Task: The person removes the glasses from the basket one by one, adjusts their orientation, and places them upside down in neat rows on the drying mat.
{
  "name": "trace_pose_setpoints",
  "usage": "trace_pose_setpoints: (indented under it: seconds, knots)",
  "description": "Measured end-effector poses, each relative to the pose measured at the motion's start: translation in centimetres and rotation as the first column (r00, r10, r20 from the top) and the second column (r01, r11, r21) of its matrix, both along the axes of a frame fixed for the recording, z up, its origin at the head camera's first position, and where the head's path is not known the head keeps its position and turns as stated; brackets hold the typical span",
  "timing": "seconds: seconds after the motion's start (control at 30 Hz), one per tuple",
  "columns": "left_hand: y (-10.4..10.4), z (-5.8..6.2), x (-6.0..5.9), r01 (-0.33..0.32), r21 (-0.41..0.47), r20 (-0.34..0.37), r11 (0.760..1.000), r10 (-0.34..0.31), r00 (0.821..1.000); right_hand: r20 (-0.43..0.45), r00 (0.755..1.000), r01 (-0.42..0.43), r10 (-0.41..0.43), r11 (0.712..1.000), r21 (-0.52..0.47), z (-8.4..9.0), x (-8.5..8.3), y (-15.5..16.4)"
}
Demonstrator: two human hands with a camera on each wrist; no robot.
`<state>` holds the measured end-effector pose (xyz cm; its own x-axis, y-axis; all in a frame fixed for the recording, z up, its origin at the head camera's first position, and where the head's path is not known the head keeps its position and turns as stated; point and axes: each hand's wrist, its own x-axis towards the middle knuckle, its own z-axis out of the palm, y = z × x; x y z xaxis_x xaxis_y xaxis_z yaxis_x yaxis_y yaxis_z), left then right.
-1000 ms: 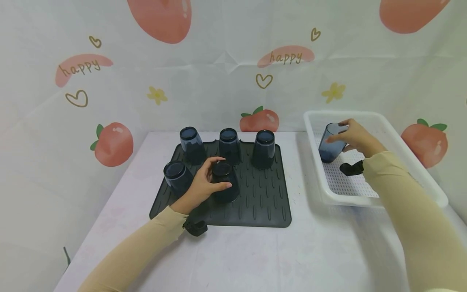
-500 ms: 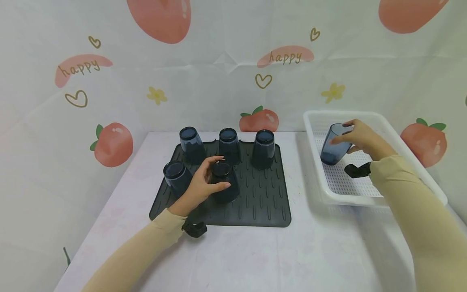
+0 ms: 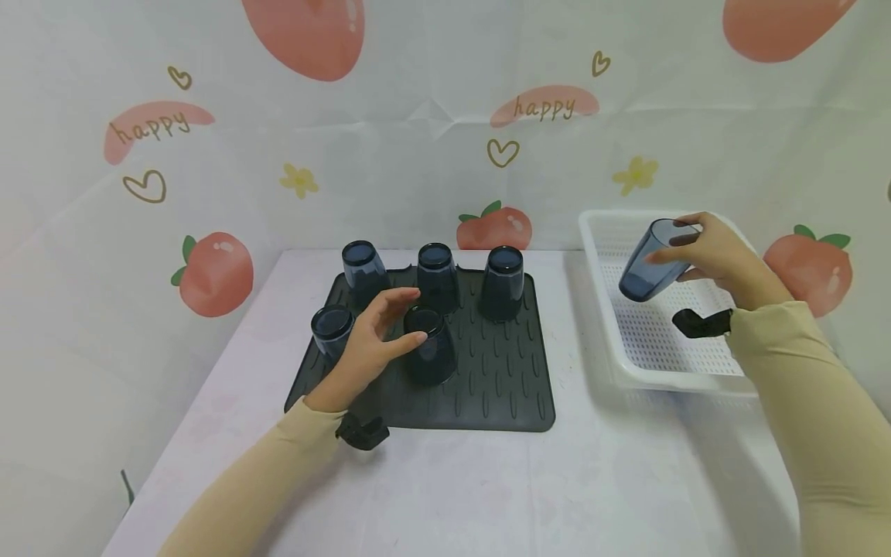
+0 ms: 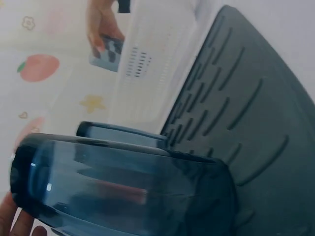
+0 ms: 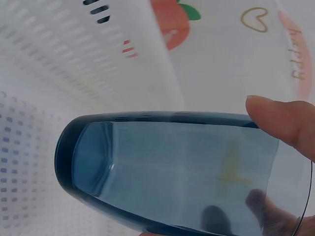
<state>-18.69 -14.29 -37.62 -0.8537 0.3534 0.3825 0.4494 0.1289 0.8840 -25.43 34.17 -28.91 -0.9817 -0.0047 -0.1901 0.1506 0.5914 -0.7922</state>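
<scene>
On the dark ribbed mat [image 3: 501, 387] stand several blue cups upside down. The nearest one [image 3: 429, 354] fills the left wrist view [image 4: 123, 191]. My left hand [image 3: 416, 316] hovers at its left side with the fingers spread; only the thumb tip is at its top edge. My right hand [image 3: 703, 247] grips another blue cup [image 3: 653, 259], tilted with its base down-left, above the white basket [image 3: 599, 309]. In the right wrist view this cup [image 5: 172, 172] is close up, with a fingertip [image 5: 280, 123] on its side.
Three upturned cups [image 3: 437, 275] line the mat's far edge and one [image 3: 332, 331] sits at its left. The white perforated basket's wall [image 5: 59, 59] stands right of the mat. A fruit-print backdrop closes off the table's far side.
My left hand has loosened its grip on the nearest cup and spread its fingers. My right hand has lifted its cup up and rightward out of the basket.
</scene>
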Motion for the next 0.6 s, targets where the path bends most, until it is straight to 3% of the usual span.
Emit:
trace_pose_setpoints:
  seconds: [0.33,0.6]
  knots:
    - [-0.2,2.4,0.7,-0.024,0.048,0.009,0.999,0.024,1.000,-0.038,0.999,0.009,-0.013,0.994,-0.110,1.4,1.3,0.0]
    - [-0.3,3.0,0.6,-0.021,0.084,0.002,0.996,0.021,1.000,-0.092,0.995,0.012,-0.027,0.987,-0.163,2.6,2.9,-0.9]
